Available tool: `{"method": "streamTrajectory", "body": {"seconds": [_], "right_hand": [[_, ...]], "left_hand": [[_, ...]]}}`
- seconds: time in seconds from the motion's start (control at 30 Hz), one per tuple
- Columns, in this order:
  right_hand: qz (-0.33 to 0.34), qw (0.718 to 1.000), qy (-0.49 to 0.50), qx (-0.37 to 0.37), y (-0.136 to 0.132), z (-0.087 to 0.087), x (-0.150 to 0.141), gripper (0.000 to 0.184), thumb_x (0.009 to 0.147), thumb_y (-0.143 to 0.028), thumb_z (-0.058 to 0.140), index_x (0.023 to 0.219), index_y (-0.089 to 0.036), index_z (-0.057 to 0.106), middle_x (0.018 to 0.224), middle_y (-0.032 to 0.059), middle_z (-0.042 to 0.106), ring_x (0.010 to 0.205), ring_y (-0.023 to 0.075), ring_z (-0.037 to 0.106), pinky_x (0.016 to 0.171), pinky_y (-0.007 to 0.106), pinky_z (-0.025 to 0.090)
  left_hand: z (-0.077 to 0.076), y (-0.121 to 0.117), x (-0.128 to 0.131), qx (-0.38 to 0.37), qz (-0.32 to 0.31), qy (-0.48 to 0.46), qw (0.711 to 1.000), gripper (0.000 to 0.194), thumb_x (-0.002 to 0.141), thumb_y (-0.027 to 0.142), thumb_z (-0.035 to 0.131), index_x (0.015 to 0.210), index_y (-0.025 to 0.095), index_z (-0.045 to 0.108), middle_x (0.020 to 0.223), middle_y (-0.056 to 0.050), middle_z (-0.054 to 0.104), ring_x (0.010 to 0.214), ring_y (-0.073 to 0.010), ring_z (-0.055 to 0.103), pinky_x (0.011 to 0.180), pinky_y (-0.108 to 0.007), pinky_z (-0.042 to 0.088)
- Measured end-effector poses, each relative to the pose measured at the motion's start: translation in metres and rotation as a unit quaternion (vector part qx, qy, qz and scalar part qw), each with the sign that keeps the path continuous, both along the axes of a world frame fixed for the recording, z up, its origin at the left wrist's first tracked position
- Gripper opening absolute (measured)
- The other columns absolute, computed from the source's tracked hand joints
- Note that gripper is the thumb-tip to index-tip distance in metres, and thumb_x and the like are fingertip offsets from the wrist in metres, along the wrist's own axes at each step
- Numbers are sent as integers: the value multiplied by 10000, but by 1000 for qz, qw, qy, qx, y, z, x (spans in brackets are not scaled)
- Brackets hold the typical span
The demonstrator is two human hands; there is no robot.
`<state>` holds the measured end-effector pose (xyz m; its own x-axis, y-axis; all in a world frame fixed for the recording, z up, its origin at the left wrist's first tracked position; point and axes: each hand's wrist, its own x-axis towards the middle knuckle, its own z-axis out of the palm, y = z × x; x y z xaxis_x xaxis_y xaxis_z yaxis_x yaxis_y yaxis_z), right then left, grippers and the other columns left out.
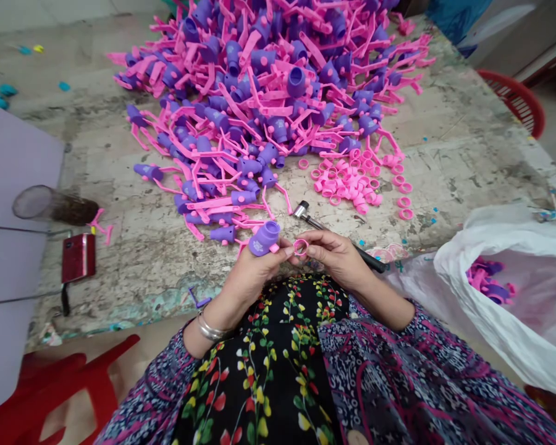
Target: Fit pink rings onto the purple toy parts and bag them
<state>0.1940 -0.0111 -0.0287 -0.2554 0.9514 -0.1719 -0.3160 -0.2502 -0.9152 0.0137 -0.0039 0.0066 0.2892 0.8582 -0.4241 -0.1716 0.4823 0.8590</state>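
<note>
My left hand (254, 270) is closed around a purple plastic toy part (264, 240), a tapered hollow barrel with pink pieces attached, its round mouth facing up. Between the fingertips of my right hand (337, 254) is a small pink ring (301, 241), standing on edge. My left thumb tip reaches the ring's near side too. Just beyond both hands, a hammer (312, 221) with a metal head and black handle lies on the table, partly behind my right hand. Farther off is a small heap of loose pink rings (347, 182).
A large pile of purple-and-pink toy parts (259, 93) covers the back of the worn table (134, 272). At left are a tipped glass (55, 205) and a dark red box-like object (78, 257). An open white bag (458, 272) at right holds more parts. A red stool (97, 383) stands lower left.
</note>
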Motion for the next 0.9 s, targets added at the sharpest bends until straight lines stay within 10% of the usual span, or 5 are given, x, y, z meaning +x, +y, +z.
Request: {"method": "streamTrajectory", "body": {"seconds": [0.37,0.67,0.9], "right_hand": [[17,993,63,-101,-2,5,-8,255,770,-354,816,998,-264,742,802,-17,735,699,104,692,669,238,558],[-7,973,147,-177,2,25,3,267,690,-255,879,926,-222,760,764,-37,731,676,80,709,688,182,600],[17,972,165,-164,0,34,4,288,691,-218,872,961,-221,773,805,-33,748,690,78,713,703,174,600]], "left_hand": [[-16,-2,-1,42,19,83,996,172,745,323,767,747,171,688,669,14,664,586,-106,536,615,-250,425],[-7,-1,-12,13,-88,72,993,302,677,310,811,916,183,675,786,2,667,725,-145,579,695,-280,436],[-13,-6,-21,38,-165,72,983,544,972,559,359,751,171,671,681,-28,644,517,-107,341,534,-287,288]]}}
